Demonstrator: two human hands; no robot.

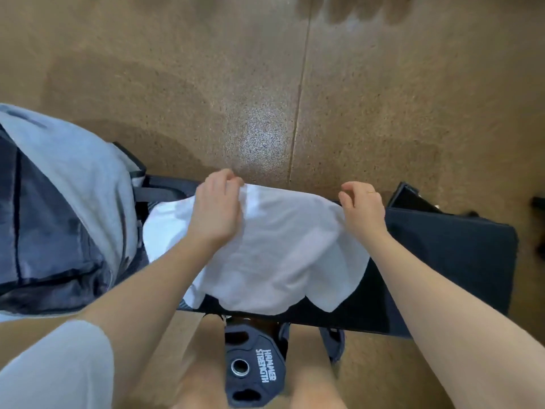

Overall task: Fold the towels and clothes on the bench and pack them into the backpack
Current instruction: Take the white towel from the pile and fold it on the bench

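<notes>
The white towel (274,249) lies across the black bench (454,249), long axis 9 to 3 o'clock. The left hand (216,209) pinches its far edge at 11; the right hand (364,212), fingers curled, grips the 1 o'clock corner. The backpack (56,219) sits at 9. Speckled brown floor (206,84) surrounds them.

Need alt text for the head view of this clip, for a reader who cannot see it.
Two bare hands, left hand and right hand, pinch the far edge of a white towel spread over a black bench. A grey and navy backpack sits at the left; a weight plate lies on the floor below.
</notes>
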